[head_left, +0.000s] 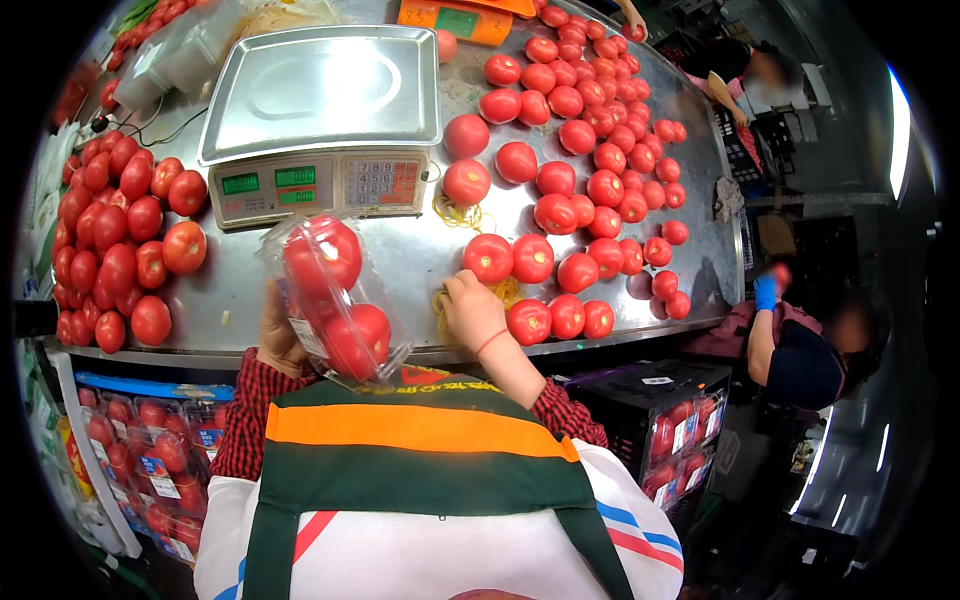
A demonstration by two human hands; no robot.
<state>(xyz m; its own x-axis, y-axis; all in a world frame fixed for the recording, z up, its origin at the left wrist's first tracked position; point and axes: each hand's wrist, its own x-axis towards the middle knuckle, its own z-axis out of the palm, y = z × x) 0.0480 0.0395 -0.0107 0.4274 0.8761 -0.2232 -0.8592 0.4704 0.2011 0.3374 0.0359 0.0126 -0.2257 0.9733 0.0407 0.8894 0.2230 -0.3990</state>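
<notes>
My left hand is wrapped round the side of a clear plastic box, which it holds tilted above the table's near edge. Inside are large red tomatoes, and a white label shows on the box's side. My right hand is down on the metal table with its fingers curled together at a small heap of yellow rubber bands. Its fingertips seem to pinch the bands, though the hand partly covers them. More rubber bands lie beside the scale.
A digital scale with a bare steel pan stands ahead. Loose tomatoes spread across the table's right; a pile sits at left. Packed tomato boxes fill a crate below left; a black crate stands below right. Two people are at the right.
</notes>
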